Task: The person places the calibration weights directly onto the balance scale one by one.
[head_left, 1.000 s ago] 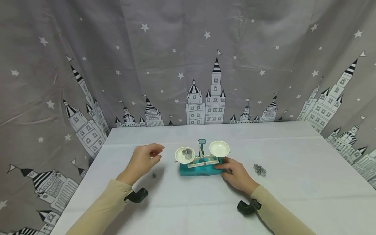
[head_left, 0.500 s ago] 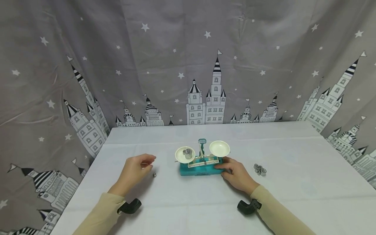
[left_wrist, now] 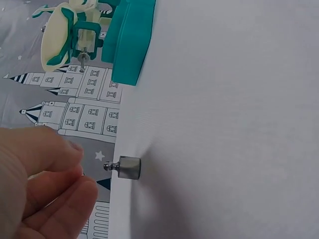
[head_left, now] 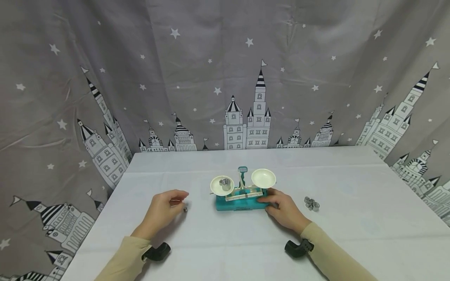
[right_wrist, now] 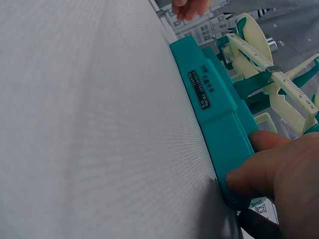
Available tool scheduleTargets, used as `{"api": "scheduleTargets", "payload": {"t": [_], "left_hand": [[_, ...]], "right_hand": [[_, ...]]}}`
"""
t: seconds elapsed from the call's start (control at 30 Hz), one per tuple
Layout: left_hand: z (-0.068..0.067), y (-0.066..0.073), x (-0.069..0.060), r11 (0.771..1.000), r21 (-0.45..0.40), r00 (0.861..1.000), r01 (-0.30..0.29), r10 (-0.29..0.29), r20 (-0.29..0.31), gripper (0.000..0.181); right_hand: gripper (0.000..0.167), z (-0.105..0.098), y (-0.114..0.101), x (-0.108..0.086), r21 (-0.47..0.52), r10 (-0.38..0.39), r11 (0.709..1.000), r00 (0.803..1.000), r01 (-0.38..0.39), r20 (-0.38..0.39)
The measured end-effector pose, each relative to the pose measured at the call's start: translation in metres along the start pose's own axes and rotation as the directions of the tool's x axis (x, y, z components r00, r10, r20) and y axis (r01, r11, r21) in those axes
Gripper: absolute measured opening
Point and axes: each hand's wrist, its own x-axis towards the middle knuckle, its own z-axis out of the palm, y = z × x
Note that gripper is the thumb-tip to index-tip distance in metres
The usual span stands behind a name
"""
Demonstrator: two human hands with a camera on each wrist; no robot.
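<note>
A teal-and-cream balance scale (head_left: pixel 240 205) stands mid-table, its beam tilted down to the left. Metal weights (head_left: pixel 225 184) sit in the lower left pan (head_left: pixel 216 190); the right pan (head_left: pixel 263 178) rides higher and looks bare. My right hand (head_left: pixel 285 210) grips the right end of the base, thumb (right_wrist: pixel 254 177) on its front face. A small knobbed metal weight (left_wrist: pixel 129 168) stands on the table to the left of the scale. Just beside it hovers my left hand (head_left: pixel 163 210), fingers (left_wrist: pixel 65 204) loosely bent, with a small gap to the weight and nothing visible held.
Several more metal weights (head_left: pixel 311 203) lie in a cluster to the right of my right hand. White cloth covers the table (head_left: pixel 225 246). Behind its back edge hangs a grey curtain (head_left: pixel 197 50) printed with castles and stars.
My left hand has come down and left from beside the left pan, then edged slightly right toward the single weight. The right hand has kept its grip on the scale's base.
</note>
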Motion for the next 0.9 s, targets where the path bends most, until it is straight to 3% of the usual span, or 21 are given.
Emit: {"api": "scheduleTargets", "payload": {"t": [0.27, 0.5, 0.7, 0.9], "left_hand": [[0.0043, -0.0003, -0.0026, 1.000, -0.012, 0.999, 0.004, -0.003, 0.032, 0.029], [0.0058, -0.0026, -0.0046, 0.999, -0.045, 0.995, -0.012, 0.017, 0.101, 0.029], [0.0063, -0.0044, -0.0053, 0.999, -0.031, 0.984, 0.028, -0.022, 0.177, 0.030], [0.0064, -0.0049, -0.0055, 0.998, 0.002, 0.977, 0.055, -0.054, 0.205, 0.032]], "right_hand": [[0.031, -0.0002, 0.0001, 0.0001, 0.005, 0.005, 1.000, 1.000, -0.005, 0.005], [0.031, -0.0003, 0.0007, -0.0004, 0.004, 0.004, 1.000, 1.000, -0.004, 0.003], [0.031, 0.0001, 0.0024, -0.0009, -0.001, -0.004, 1.000, 1.000, 0.004, -0.001], [0.031, 0.0006, 0.0028, -0.0004, 0.007, 0.001, 1.000, 1.000, -0.001, -0.001]]}}
